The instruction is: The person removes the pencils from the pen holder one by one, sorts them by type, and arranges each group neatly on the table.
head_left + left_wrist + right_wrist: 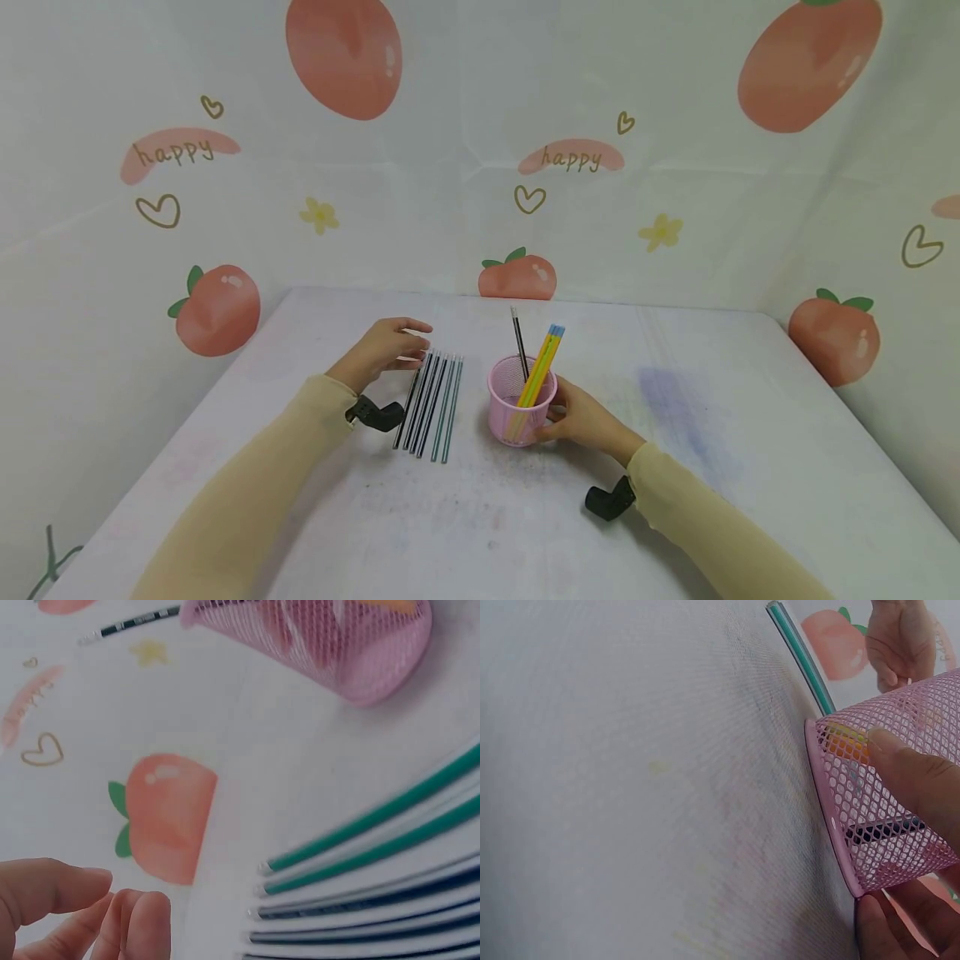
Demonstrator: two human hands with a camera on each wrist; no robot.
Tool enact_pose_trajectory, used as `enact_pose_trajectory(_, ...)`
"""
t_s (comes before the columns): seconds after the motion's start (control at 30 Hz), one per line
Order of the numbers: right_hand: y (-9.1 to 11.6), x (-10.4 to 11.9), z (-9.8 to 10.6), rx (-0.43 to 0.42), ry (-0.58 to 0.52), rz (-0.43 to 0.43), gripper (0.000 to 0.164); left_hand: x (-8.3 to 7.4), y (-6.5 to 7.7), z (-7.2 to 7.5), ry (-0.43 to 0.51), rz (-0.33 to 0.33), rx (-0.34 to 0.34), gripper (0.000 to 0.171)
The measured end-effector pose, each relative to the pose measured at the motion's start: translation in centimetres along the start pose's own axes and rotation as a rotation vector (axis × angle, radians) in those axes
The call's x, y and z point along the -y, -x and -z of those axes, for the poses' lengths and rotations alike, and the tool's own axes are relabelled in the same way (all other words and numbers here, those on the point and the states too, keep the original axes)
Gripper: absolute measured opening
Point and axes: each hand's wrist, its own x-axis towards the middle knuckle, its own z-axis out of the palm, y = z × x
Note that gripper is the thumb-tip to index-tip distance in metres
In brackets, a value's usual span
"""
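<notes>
My right hand [588,421] grips the pink mesh pen cup [498,421] from its right side; in the right wrist view the thumb [911,769] presses on the mesh and the other fingers lie on the opposite side. Inside the upright cup lean yellow pencils [540,371] with blue ends and a dark pencil [519,342] with a pale tip. My left hand [392,346] hovers by the far ends of a row of pencils, its fingers loosely bent with nothing between them. That row has several dark pencils [427,408] and two teal pencils [453,408] on its right.
Under everything is a white tabletop [487,517] with faint stains and a bluish smudge at the right. A white backdrop [450,233] printed with peaches, hearts and flowers rises behind and at the sides. Each wrist wears a black camera.
</notes>
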Motion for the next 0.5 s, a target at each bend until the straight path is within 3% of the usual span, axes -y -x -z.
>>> enact_pose_trajectory(0.5,-0.1,0.0,0.0,-0.001,0.011,0.0,0.094,-2.6,1.6,-2.4,0.069,-0.154,0.079,0.037)
